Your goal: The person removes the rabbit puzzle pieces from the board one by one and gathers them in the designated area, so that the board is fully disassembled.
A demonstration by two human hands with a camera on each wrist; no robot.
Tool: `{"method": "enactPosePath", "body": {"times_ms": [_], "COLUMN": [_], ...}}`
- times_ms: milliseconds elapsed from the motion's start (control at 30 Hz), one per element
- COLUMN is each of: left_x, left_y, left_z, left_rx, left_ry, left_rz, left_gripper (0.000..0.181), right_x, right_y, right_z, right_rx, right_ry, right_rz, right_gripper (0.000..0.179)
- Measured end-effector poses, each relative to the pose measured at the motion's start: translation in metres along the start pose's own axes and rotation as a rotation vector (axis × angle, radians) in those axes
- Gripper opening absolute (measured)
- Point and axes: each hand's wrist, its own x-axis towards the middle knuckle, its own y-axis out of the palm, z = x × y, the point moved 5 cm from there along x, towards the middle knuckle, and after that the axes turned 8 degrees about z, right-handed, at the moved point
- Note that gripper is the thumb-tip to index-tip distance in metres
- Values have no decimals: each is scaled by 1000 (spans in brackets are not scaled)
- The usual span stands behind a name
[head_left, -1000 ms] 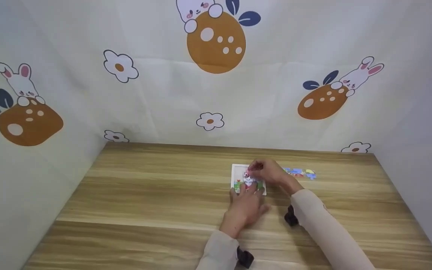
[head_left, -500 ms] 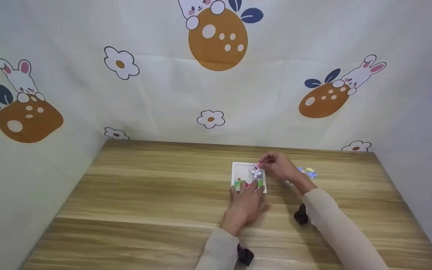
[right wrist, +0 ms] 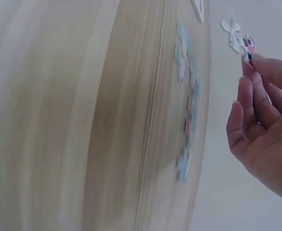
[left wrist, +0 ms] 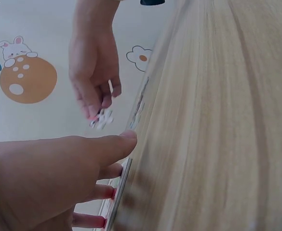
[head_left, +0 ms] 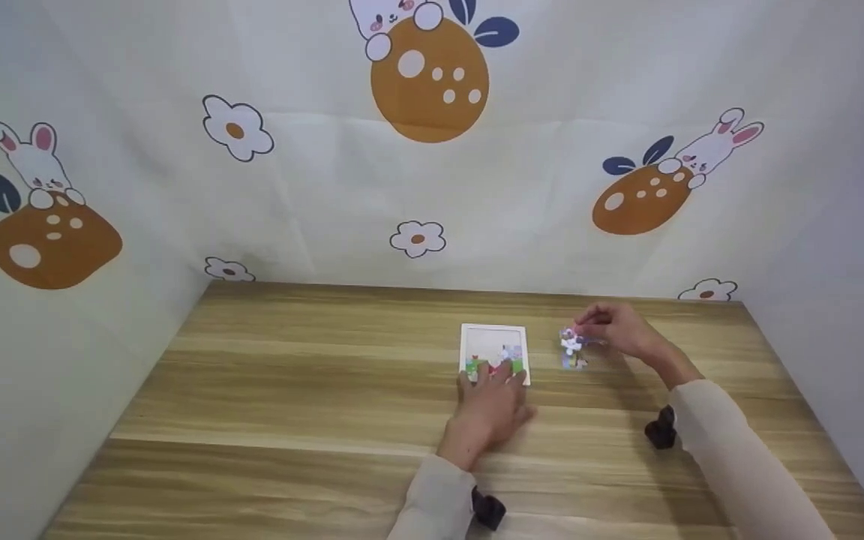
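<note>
My right hand (head_left: 625, 331) pinches a white and pink jigsaw piece (head_left: 571, 343) between thumb and fingertips, right of the puzzle board. In the right wrist view this jigsaw piece (right wrist: 234, 36) is raised over the table, its white knobs pointing away from the hand. The small white-framed puzzle board (head_left: 464, 346) lies flat, with green, red and blue pieces fitted along its lower part and bare backing above. My left hand (head_left: 487, 411) rests its spread fingertips on the board's near edge, covering part of the picture.
Several loose jigsaw pieces (right wrist: 190, 115) lie on the wooden table (head_left: 289, 375) right of the board, partly under the right hand in the head view. A printed curtain (head_left: 312, 172) stands behind the table's far edge. Each wrist wears a black camera (head_left: 661, 427).
My right hand has carried the white and pink jigsaw piece up off the board and rightward, over the loose pieces. The left hand has stayed on the board.
</note>
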Motion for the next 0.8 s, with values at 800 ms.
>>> {"method": "enactPosePath", "body": {"times_ms": [800], "left_x": [2], "left_y": [1], "left_z": [2], "left_rx": [-52], "left_ry": [4], "left_rz": [-2], "left_gripper": [58], "right_x": [-27], "right_y": [-9], "right_z": [-40], "right_rx": [-134], "right_ry": [126], "right_rz": [-18], "right_gripper": [16]}}
